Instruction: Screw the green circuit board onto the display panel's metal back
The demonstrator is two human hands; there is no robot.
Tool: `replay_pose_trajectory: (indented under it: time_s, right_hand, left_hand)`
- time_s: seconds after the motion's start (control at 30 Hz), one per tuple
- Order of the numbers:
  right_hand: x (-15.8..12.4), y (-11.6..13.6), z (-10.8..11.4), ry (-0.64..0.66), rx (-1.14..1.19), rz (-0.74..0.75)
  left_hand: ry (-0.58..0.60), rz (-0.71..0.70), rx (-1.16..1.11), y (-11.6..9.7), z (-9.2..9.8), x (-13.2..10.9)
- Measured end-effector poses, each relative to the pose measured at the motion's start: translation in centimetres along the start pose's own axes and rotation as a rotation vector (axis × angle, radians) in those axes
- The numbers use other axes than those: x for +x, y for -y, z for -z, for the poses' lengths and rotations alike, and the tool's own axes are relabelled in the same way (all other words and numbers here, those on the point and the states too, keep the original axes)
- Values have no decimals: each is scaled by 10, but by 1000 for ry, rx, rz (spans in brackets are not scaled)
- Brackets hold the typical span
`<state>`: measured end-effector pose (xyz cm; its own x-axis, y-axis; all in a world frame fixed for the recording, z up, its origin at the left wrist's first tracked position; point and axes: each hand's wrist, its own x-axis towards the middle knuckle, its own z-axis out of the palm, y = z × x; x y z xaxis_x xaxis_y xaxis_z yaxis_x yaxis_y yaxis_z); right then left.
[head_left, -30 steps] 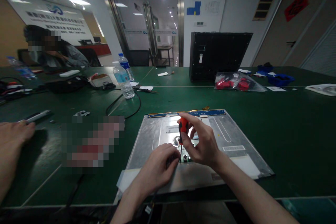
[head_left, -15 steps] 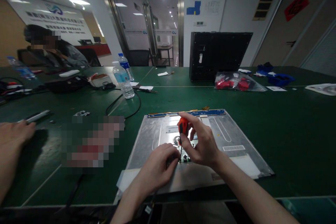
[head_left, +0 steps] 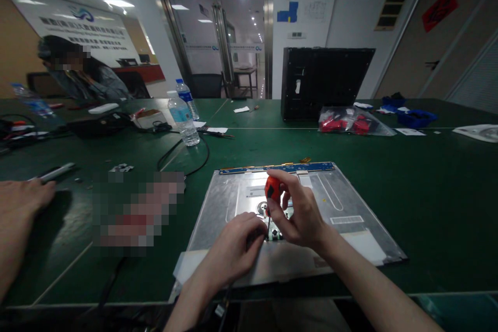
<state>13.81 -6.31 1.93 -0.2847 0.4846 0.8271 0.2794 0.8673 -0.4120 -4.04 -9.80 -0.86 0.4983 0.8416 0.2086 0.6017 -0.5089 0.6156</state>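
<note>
A flat metal-backed display panel (head_left: 327, 249) lies on the table in front of me, a blue circuit strip (head_left: 286, 167) along its far edge. My right hand (head_left: 301, 212) grips the red-and-black handle of a screwdriver (head_left: 273, 188), which stands almost upright. Its shaft points down at a small green circuit board (head_left: 275, 235) near the panel's middle. My left hand (head_left: 239, 244) rests on the panel with curled fingers, close beside the screwdriver's tip. Whatever those fingers hold, if anything, is hidden.
Another person's hand (head_left: 25, 202) lies at the left by a pen-like tool (head_left: 58, 172). A blurred-out object (head_left: 140, 212) sits left of the panel. Farther back stand water bottles (head_left: 184, 119), a black monitor-like casing (head_left: 324, 83) and a plastic bag of red parts (head_left: 354, 122).
The screwdriver handle looks slightly turned, with more red facing me. Both my hands stay in almost the same place, and the panel has not moved.
</note>
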Motion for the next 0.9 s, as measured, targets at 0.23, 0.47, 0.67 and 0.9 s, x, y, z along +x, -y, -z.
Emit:
replay_pose_trajectory:
  time_s: [0.23, 0.47, 0.67, 0.9]
  right_hand:
    - [1, -1, -1, -31, -31, -7]
    - [1, 0, 0, -1, -12, 21]
    - [1, -2, -1, -37, -11, 1]
    - [2, 2, 0, -2, -10, -6]
  left_hand:
    - [-16, -21, -3, 1, -1, -1]
    - [-3, -21, -8, 2, -1, 0]
    - [-1, -12, -13, 3, -2, 0]
    - [-6, -21, -13, 2, -1, 0]
